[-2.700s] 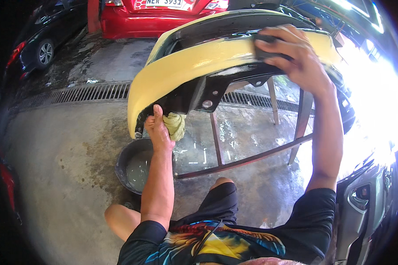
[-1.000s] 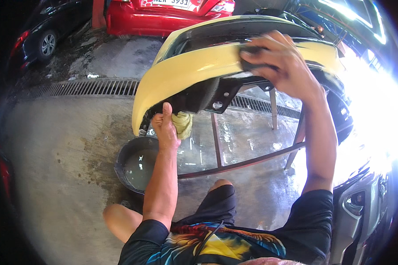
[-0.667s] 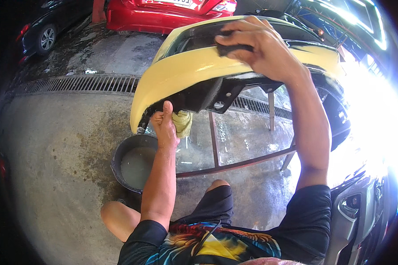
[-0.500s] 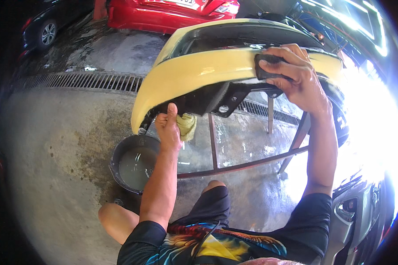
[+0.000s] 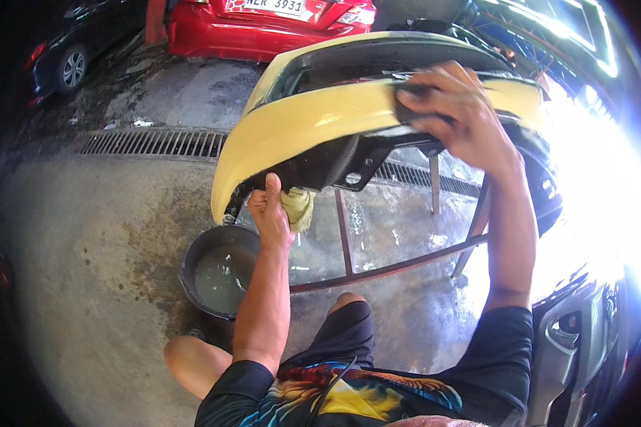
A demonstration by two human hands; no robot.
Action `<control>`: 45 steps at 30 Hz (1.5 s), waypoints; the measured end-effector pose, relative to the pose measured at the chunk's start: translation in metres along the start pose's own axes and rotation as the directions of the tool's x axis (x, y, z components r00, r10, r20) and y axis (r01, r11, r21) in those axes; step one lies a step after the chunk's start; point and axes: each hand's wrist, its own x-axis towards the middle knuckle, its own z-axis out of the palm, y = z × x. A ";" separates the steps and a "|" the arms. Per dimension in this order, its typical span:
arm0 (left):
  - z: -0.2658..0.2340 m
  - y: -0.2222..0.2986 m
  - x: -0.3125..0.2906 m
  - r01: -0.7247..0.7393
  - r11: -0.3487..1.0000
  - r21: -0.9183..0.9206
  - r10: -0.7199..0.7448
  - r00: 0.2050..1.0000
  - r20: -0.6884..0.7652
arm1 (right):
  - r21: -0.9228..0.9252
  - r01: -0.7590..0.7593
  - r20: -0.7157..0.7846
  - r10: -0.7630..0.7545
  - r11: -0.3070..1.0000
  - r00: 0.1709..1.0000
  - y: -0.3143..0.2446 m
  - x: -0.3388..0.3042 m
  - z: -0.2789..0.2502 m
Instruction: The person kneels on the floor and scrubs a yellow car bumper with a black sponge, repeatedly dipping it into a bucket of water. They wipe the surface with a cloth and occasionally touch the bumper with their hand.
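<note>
In front of me a car bumper (image 5: 292, 127), yellow on its outer face and black along its lower inner edge, rests across a metal stand (image 5: 399, 265). My right hand (image 5: 471, 121) presses a dark sanding block (image 5: 412, 99) against the yellow face; hand and block are blurred by motion. At the bumper's lower left edge, my left hand (image 5: 269, 212) is closed with its thumb up, holding a bunched yellowish-green cloth (image 5: 299, 208). Whether its fingers also grip the black edge is hard to see.
A dark bucket (image 5: 186, 279) of cloudy water stands under the bumper's left end. Behind runs a floor drain grate (image 5: 157, 144). A red car (image 5: 242, 41) and a dark car (image 5: 57, 64) stand farther back. Another grey bumper-like part (image 5: 573, 349) lies at the right.
My right hand has slid the sanding block slightly left along the yellow face. My left hand stays at the lower edge with the cloth. The whole view has shifted a little.
</note>
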 end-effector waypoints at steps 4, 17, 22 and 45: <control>-0.006 0.007 0.002 0.020 0.998 0.052 -0.025 0.995 0.093 | 0.062 0.097 -0.116 -0.089 0.993 0.989 0.013 0.024 0.032; 0.022 0.023 -0.008 0.032 0.997 0.072 -0.034 0.999 0.039 | -0.033 0.006 -0.099 -0.009 0.999 0.995 0.048 -0.043 -0.006; 0.001 0.013 0.002 0.051 0.998 0.036 -0.055 0.992 0.117 | -0.049 -0.109 -0.080 0.105 0.993 0.991 0.037 -0.060 -0.036; 0.016 0.022 -0.003 0.026 0.998 0.059 -0.028 0.999 0.028 | -0.102 -0.026 -0.153 0.010 0.994 0.988 0.054 -0.063 -0.016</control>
